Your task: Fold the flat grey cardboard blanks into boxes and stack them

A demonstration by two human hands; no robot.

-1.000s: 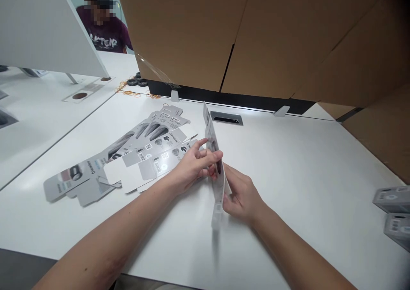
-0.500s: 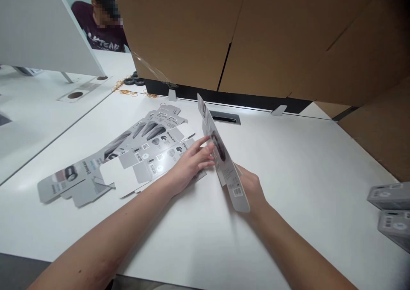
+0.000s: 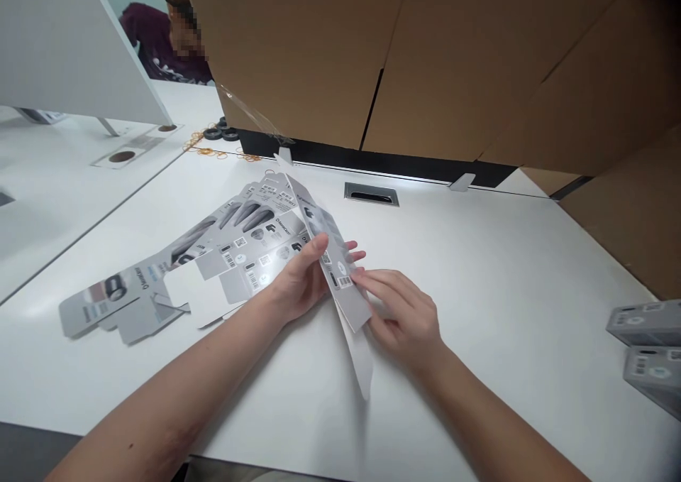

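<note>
Both hands hold one flat grey carton blank (image 3: 340,276) above the worktop's middle. Half a second ago it stood nearly edge-on; now it tilts printed face up. Left hand (image 3: 298,283) fingers clamp its left edge; right hand (image 3: 407,319) fingertips press its lower panel. Loose blanks (image 3: 213,255) lie near the left edge.

Flat grey printed card carton blank (image 3: 340,272): thin paperboard, slight sheen, plain white inside. Pile of same grey card blanks (image 3: 213,255): satin print. White laminate surface (image 3: 479,269): smooth, faintly glossy. Big brown corrugated cardboard boxes (image 3: 425,56): matt, slightly rough.
</note>
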